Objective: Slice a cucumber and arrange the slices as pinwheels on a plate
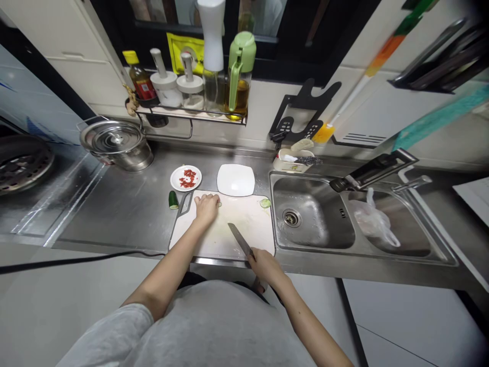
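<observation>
A white cutting board (pixel 237 224) lies on the steel counter in front of me. My left hand (pixel 207 206) rests closed at the board's far left part, over something small and green that I cannot make out. My right hand (pixel 266 266) grips the handle of a knife (pixel 241 239) at the board's near edge, the blade pointing away and left over the board. A cucumber end (pixel 173 200) lies left of the board. A cucumber slice (pixel 265 203) sits at the board's far right corner.
Behind the board stand a round plate of chopped red chili (pixel 186 178) and a white square plate (pixel 236 180). A steel pot (pixel 116 142) is at the left, a double sink (pixel 313 219) with a plastic bag (pixel 372 220) at the right. A rack of bottles (pixel 191 109) hangs on the wall.
</observation>
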Demonstrator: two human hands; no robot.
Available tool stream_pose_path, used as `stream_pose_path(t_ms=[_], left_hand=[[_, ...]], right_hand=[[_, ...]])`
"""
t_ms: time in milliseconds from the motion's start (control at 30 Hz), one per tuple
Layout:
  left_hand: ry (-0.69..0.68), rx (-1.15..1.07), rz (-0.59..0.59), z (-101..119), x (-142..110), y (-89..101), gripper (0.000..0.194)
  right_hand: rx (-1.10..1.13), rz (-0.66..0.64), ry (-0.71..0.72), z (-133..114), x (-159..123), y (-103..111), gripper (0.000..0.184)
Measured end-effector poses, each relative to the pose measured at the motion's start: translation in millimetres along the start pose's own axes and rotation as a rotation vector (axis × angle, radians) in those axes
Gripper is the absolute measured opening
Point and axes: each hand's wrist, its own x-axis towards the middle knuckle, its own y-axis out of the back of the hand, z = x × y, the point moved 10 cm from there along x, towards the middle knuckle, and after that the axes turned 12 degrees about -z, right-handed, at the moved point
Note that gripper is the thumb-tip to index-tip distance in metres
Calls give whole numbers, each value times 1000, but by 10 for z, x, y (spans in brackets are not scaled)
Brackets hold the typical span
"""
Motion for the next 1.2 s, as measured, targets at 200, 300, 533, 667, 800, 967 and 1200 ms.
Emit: stream_pose_path(t_ms=[200,300,533,667,800,967,1200], left_hand=[[-33,-68,-59,158,-404,-55,19],[-31,-145,-126,218,-605,-179,18],[-15,-208,-232,232,-717,-442,22],[9,-124,-168,104,-614,-408,24],[23,-108,-139,-36,-566,-392,22],[37,-110,-118,-93,-618,-381,20],[214,-262,14,-474,-795,-174,46]], right_hand=[[0,6,6,3,8,-14,30],[0,8,-5,29,11,-13,29],[-16,42,-60,132,29,28,28],[-43,79,-46,69,0,81,29],[-90,71,-35,-66,-55,66,31],[-131,27,-12,-198,-95,-28,31],[-142,27,3,-193,-68,-15,30]])
